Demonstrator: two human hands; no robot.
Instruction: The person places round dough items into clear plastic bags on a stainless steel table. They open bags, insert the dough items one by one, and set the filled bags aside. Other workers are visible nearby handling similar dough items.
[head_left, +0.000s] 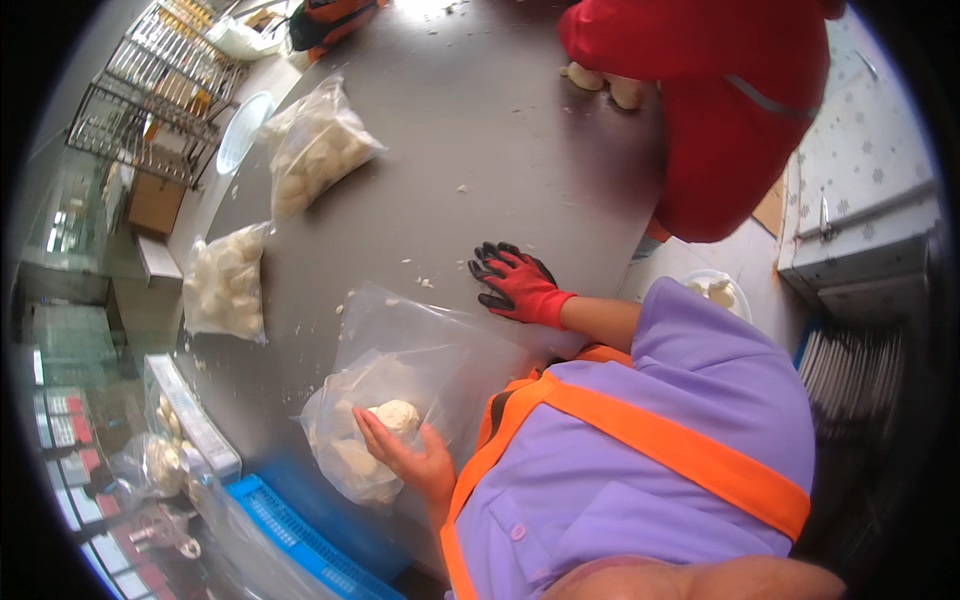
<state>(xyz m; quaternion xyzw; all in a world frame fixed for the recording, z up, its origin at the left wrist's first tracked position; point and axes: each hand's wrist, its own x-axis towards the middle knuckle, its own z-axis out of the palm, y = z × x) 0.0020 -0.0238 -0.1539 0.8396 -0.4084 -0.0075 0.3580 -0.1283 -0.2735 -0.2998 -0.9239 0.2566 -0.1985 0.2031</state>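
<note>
My left hand (409, 457) is bare and curves around a pale, rounded food piece (397, 417), with the fingers on one side and the thumb on the other. Under and around it is a clear plastic bag (330, 427) holding more such pieces. Loose clear plastic sheeting (420, 322) spreads from the bag across the grey table (442, 217). My right hand (517, 285), in a red and black work glove, rests palm down on the tabletop with its fingers apart and holds nothing.
Two filled plastic bags (319, 154) (226, 285) lie further left. A blue plastic crate (300, 532) and a white tray (191, 412) line the lower left. Across stands a person in red (727, 112), beside pale pieces (622, 90). A white bowl (742, 304) sits behind my right arm.
</note>
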